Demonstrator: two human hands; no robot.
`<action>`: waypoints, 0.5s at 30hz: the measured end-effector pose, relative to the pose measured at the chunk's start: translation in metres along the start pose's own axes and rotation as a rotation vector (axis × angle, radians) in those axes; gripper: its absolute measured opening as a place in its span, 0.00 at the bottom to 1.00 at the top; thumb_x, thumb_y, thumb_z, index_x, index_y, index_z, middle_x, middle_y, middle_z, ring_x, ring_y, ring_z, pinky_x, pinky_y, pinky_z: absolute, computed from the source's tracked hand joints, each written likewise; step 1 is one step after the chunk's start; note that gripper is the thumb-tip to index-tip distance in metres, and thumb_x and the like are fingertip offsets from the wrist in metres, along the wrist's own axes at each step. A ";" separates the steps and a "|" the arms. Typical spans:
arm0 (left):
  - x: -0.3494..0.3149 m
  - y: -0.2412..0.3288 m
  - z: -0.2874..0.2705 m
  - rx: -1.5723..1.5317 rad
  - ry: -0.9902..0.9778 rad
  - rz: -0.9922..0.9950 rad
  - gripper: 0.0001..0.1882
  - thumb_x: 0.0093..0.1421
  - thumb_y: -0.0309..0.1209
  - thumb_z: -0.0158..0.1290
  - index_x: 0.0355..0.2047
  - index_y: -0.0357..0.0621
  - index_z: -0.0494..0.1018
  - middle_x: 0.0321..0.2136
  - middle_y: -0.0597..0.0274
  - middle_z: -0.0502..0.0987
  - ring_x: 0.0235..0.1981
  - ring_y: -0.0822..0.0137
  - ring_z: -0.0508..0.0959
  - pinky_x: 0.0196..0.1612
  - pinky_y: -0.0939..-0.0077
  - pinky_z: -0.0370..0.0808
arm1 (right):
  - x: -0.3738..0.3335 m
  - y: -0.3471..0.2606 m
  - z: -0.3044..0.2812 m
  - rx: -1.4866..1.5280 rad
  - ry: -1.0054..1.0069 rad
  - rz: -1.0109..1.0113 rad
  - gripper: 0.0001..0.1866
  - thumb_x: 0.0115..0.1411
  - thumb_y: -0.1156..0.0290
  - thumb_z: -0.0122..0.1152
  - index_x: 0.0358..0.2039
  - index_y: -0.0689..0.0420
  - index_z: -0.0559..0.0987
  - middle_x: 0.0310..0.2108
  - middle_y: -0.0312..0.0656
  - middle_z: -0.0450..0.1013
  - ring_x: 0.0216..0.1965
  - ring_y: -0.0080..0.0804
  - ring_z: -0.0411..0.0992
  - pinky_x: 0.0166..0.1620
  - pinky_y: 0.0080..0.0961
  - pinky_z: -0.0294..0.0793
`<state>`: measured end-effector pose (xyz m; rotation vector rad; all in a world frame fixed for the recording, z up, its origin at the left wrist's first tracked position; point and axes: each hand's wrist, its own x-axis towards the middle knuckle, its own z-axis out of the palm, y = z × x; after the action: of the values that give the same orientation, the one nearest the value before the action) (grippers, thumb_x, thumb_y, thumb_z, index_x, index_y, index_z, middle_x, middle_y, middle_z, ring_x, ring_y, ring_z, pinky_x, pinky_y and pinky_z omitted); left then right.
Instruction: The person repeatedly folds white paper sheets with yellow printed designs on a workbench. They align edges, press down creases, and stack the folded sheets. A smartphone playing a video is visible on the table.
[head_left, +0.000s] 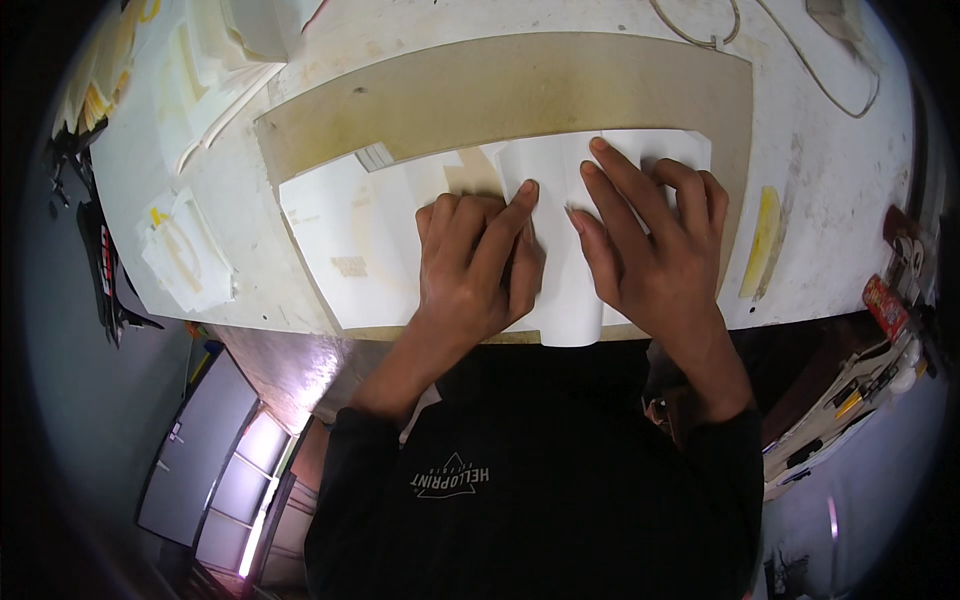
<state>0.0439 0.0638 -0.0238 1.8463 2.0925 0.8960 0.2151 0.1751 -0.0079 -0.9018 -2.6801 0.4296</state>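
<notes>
A long white card sheet [385, 240] with cut edges and flaps lies in front of me, faint print on its left part. Its right part [570, 290] is folded over and curves up at the near edge. My left hand [478, 250] is closed at the middle of the sheet, its index finger and thumb against the folded part's edge; the other fingers are curled, and what lies under them is hidden. My right hand [655, 235] rests on the folded part, open, with index and middle fingers stretched toward the far edge and the thumb apart.
Under the sheet is a stained grey-beige board [430, 95] on a white table [830, 180]. At the left are white papers with yellowish stains [188, 250] and a paper stack [220, 80]. A yellow strip [762, 240] lies right; a cable [835, 90] runs at the far right.
</notes>
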 end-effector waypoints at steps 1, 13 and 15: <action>0.000 0.001 -0.001 0.011 -0.025 -0.004 0.22 0.53 0.21 0.60 0.51 0.36 0.80 0.30 0.60 0.74 0.31 0.62 0.71 0.39 0.68 0.65 | 0.000 0.000 0.000 0.005 0.003 0.001 0.17 0.59 0.63 0.71 0.47 0.57 0.86 0.58 0.34 0.78 0.48 0.39 0.70 0.55 0.39 0.65; 0.011 0.007 -0.036 0.119 -0.284 -0.012 0.35 0.51 0.45 0.72 0.56 0.42 0.79 0.34 0.58 0.73 0.35 0.58 0.72 0.40 0.63 0.68 | 0.032 0.027 -0.003 0.143 -0.004 -0.082 0.11 0.55 0.71 0.73 0.39 0.52 0.84 0.43 0.36 0.74 0.47 0.35 0.71 0.55 0.43 0.63; 0.012 0.010 -0.032 0.119 -0.272 -0.012 0.35 0.51 0.45 0.72 0.57 0.43 0.79 0.34 0.58 0.73 0.36 0.58 0.72 0.41 0.62 0.69 | 0.029 0.029 -0.009 0.130 -0.062 -0.069 0.15 0.56 0.69 0.73 0.44 0.53 0.81 0.42 0.40 0.70 0.48 0.41 0.70 0.58 0.44 0.61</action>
<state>0.0328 0.0660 0.0100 1.8886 2.0221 0.4934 0.2114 0.2173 -0.0057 -0.7693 -2.6926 0.6170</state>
